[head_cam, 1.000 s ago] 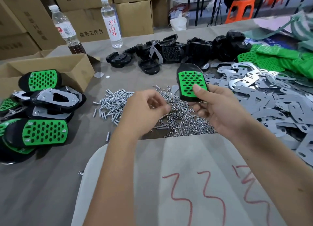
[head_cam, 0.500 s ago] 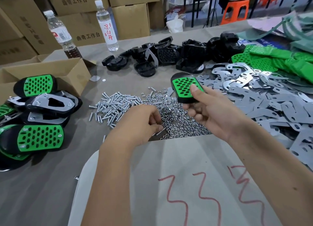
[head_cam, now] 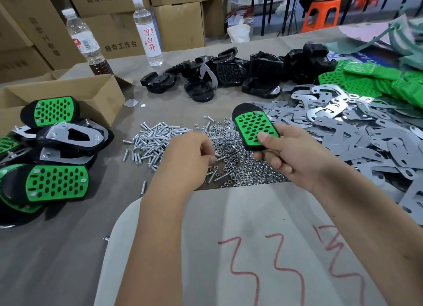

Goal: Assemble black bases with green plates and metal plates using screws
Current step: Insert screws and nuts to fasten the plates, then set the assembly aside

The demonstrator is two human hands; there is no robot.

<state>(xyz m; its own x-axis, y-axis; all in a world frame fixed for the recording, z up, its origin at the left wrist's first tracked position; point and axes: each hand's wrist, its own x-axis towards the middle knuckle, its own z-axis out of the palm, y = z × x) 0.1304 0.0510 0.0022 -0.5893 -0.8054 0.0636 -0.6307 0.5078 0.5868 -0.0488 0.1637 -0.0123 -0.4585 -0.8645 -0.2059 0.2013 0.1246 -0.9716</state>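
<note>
My right hand (head_cam: pixel 290 155) grips a black base with a perforated green plate (head_cam: pixel 253 128) on top, thumb pressed on the plate, held above the pile of nuts (head_cam: pixel 247 166). My left hand (head_cam: pixel 185 159) has its fingers curled and pinches a screw (head_cam: pixel 219 158) over the nuts, beside the pile of screws (head_cam: pixel 151 140). Loose black bases (head_cam: pixel 229 74) lie at the back, green plates (head_cam: pixel 370 79) at the far right, grey metal plates (head_cam: pixel 357 131) on the right.
Finished assemblies (head_cam: pixel 52 150) are stacked at the left by an open cardboard box (head_cam: pixel 68 92). Two water bottles (head_cam: pixel 148 30) stand at the back before stacked cartons. A white sheet with red marks (head_cam: pixel 251 248) covers the near table edge.
My right hand with the base has stayed over the nuts, lowering slightly. My left hand dropped from mid-air onto the nut pile and now pinches a screw.
</note>
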